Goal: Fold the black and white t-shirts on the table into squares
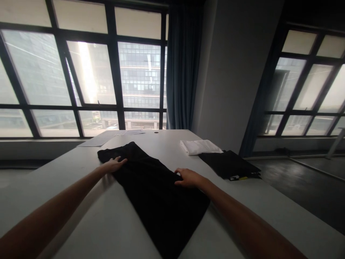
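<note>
A long black cloth garment (159,198), perhaps folded trousers, lies at a slant across the white table (94,223). My left hand (114,165) rests on its left edge near the far end, fingers stretched out over the fabric. On the garment's right edge, about halfway along, is my right hand (187,178). Its thumb and fingers are bent but apart, with dark fabric showing between them. The garment's far end is slightly rumpled, while its near part lies flat and runs out of view at the bottom.
Right of the garment lie a folded white cloth (201,146) and a stack of folded black cloth (229,163) with a small yellow and white patch. Paper sheets (98,138) lie at the far left. Behind the table are windows, a blue curtain (183,68) and a pillar (223,72).
</note>
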`<action>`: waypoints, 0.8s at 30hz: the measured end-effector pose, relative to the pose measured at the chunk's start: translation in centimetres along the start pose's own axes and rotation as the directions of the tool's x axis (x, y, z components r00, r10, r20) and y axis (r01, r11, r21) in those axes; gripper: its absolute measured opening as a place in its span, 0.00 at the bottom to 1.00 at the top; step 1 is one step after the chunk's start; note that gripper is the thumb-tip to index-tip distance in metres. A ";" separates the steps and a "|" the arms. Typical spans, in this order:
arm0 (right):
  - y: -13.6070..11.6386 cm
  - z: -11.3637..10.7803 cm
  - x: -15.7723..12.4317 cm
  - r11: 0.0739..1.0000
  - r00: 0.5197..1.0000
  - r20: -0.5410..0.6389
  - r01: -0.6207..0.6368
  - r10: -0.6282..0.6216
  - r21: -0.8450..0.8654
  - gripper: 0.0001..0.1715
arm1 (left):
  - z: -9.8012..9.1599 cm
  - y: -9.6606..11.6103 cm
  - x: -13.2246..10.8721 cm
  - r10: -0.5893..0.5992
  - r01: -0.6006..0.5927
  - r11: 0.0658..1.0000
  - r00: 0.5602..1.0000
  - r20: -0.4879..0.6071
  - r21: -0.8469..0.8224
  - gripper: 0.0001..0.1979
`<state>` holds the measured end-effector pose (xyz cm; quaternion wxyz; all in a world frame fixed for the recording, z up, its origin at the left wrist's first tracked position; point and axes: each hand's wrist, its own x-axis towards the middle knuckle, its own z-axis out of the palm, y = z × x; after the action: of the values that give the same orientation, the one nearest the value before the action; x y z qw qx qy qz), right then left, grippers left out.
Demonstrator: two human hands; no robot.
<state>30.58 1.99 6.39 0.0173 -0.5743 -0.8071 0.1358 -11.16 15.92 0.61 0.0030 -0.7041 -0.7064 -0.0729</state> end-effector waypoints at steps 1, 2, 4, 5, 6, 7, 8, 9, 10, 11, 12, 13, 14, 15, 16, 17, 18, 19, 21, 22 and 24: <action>-0.2 0.2 0.1 1.000 1.000 0.014 -0.003 0.003 -0.013 0.30 | 0.7 0.7 -0.5 -0.024 0.024 1.000 0.999 0.021 -0.002 0.44; -0.4 0.3 0.1 1.000 0.999 0.031 -0.010 0.010 -0.022 0.28 | 1.3 1.4 -1.0 -0.037 0.037 0.999 0.999 0.034 -0.009 0.45; -0.8 0.3 -0.3 0.999 0.997 0.068 -0.031 0.033 -0.036 0.24 | 2.4 3.0 -1.4 -0.031 0.032 0.999 0.998 0.045 -0.011 0.44; -0.9 0.2 -0.6 0.998 0.996 0.079 -0.045 0.048 -0.044 0.23 | 2.7 3.8 -1.4 -0.012 0.013 1.000 0.999 0.041 -0.014 0.42; -0.9 0.1 -0.9 0.997 0.994 0.087 -0.060 0.064 -0.053 0.23 | 2.9 4.8 -1.1 0.015 -0.014 1.000 0.999 0.035 -0.019 0.40; -0.9 -0.1 -1.3 0.995 0.992 0.095 -0.075 0.081 -0.062 0.24 | 3.0 5.8 -0.6 0.050 -0.049 0.998 0.998 0.027 -0.025 0.38; -0.9 -0.2 -1.8 0.993 0.990 0.103 -0.092 0.099 -0.070 0.24 | 3.0 7.0 0.0 0.092 -0.091 0.995 0.996 0.020 -0.032 0.36; -0.8 -0.3 -2.3 0.991 0.987 0.110 -0.111 0.119 -0.077 0.25 | 3.1 8.3 0.8 0.138 -0.138 0.990 0.990 0.014 -0.041 0.35; -0.8 -0.4 -2.8 0.988 0.983 0.117 -0.133 0.142 -0.079 0.25 | 3.1 9.6 1.7 0.188 -0.188 0.981 0.982 0.008 -0.050 0.34; -0.7 -0.5 -3.3 0.984 0.978 0.125 -0.158 0.167 -0.079 0.24 | 3.2 11.0 2.6 0.240 -0.240 0.969 0.971 0.003 -0.060 0.33; -0.6 -0.5 -3.7 0.980 0.973 0.132 -0.182 0.191 -0.076 0.23 | 3.2 12.3 3.4 0.293 -0.292 0.954 0.956 -0.001 -0.070 0.32; -0.5 -0.5 -4.1 0.977 0.969 0.134 -0.200 0.208 -0.072 0.22 | 3.3 13.5 4.2 0.342 -0.342 0.936 0.940 -0.005 -0.080 0.31; -0.5 -0.4 -4.4 0.975 0.968 0.129 -0.210 0.217 -0.067 0.21 | 3.3 14.3 4.8 0.386 -0.386 0.918 0.922 -0.010 -0.091 0.30; -0.4 -0.2 -4.7 0.976 0.969 0.118 -0.211 0.216 -0.058 0.21 | 3.3 14.9 5.3 0.422 -0.422 0.901 0.906 -0.015 -0.100 0.30; -0.3 0.0 -4.8 0.979 0.973 0.104 -0.201 0.205 -0.046 0.20 | 3.2 15.0 5.7 0.447 -0.446 0.888 0.894 -0.020 -0.108 0.29; -0.2 0.3 -4.8 0.983 0.979 0.086 -0.184 0.186 -0.028 0.20 | 3.0 14.7 5.9 0.460 -0.459 0.881 0.888 -0.024 -0.115 0.28; -0.2 0.6 -4.7 0.987 0.984 0.066 -0.163 0.163 -0.005 0.20 | 2.8 14.2 6.0 0.463 -0.462 0.878 0.886 -0.028 -0.121 0.28; -0.3 0.9 -4.5 0.990 0.989 0.050 -0.140 0.139 0.025 0.19 | 2.5 13.3 5.9 0.460 -0.460 0.879 0.887 -0.032 -0.126 0.27; -0.8 1.4 -4.0 0.991 0.996 0.032 -0.088 0.085 0.106 0.19 | 1.8 11.4 5.3 0.448 -0.449 0.884 0.893 -0.042 -0.129 0.26; -1.1 1.5 -3.7 0.986 0.998 0.036 -0.061 0.056 0.154 0.19 | 1.5 10.6 4.8 0.440 -0.443 0.887 0.897 -0.048 -0.129 0.26; -1.7 1.4 -3.2 0.968 0.996 0.092 -0.040 0.018 0.247 0.18 | 0.9 9.4 3.4 0.417 -0.420 0.899 0.908 -0.053 -0.127 0.26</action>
<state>29.84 -1.77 5.83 0.0510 -0.5729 -0.7752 0.2615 -1.75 19.38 1.01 -0.0208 -0.8369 -0.5320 -0.1268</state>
